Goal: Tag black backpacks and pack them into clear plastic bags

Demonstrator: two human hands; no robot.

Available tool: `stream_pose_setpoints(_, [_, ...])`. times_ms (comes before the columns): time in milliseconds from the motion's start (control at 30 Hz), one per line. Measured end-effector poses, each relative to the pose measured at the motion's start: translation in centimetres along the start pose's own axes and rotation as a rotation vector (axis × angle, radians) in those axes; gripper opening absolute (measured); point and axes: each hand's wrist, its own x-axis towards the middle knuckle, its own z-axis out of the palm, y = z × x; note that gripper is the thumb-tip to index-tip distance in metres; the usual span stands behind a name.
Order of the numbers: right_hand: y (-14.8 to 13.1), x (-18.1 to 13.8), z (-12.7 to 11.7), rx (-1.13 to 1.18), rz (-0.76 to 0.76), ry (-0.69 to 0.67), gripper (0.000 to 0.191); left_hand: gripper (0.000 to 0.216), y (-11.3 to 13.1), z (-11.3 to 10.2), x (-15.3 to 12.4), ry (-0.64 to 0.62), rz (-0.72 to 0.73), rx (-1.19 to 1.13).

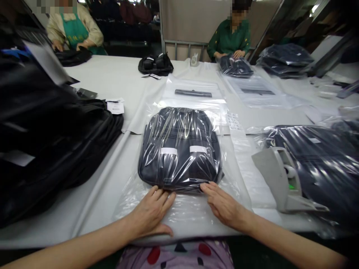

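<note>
We are looking at the dark bag lying in the middle of the table. It is already fully inside its clear plastic sleeve, so the bagging seems done. The sleeve's near end is lying loose and unfolded, and we judge that part is what is left. Our left hand and right hand are pressing flat on that loose end, fingers outstretched and close together, gripping nothing. Unwrapped black bags are piling at left, wrapped ones at right, and spare sleeves are lying beyond.
</note>
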Motion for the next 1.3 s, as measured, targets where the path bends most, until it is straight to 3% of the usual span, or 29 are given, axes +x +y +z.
stream_pose_setpoints(267, [-0.6, -1.0, 0.0, -0.056, -0.035, -0.148, 0.011, 0.083, 1.1, 0.0, -0.1, 0.005, -0.037, 0.053])
stream_pose_setpoints(467, [-0.7, -0.8, 1.2, -0.076, 0.017, -0.025, 0.021, 0.103, 1.2, -0.7, 0.4, 0.007, -0.054, 0.047])
stream_pose_setpoints(633, [-1.3, 0.1, 0.7, 0.055, 0.137, 0.115, 0.022, 0.069, 2.3, -0.1, 0.3, 0.052, -0.118, 0.054])
stream_pose_setpoints(700, [-1.3, 0.1, 0.6, 0.097, 0.184, 0.121, 0.022, 0.067, 2.7, 0.1, 0.1, 0.054, -0.128, 0.033])
stream_pose_setpoints(800, [-0.9, -0.5, 0.9, 0.088, 0.143, 0.084, 0.018, 0.066, 3.0, 0.3, 0.0, 0.031, -0.135, 0.03])
stream_pose_setpoints(1000, [-0.4, -1.7, 0.4, -0.023, -0.01, -0.14, 0.018, 0.014, 2.4, 1.2, 0.1, 0.028, -0.08, 0.152])
stream_pose_setpoints(1133, [-0.4, -1.7, -0.6, 0.013, 0.037, -0.246, 0.022, 0.012, 1.8, 1.1, 0.1, 0.012, -0.017, 0.184])
stream_pose_setpoints(1233, [0.3, -1.9, -0.4, -0.011, -0.001, -0.244, 0.026, 0.009, 1.7, 0.7, 0.0, -0.002, -0.005, 0.187])
stream_pose_setpoints(1300, [1.1, -2.2, 0.2, -0.032, -0.03, -0.241, 0.035, 0.021, 1.6, 0.6, 0.1, -0.014, -0.024, 0.169])
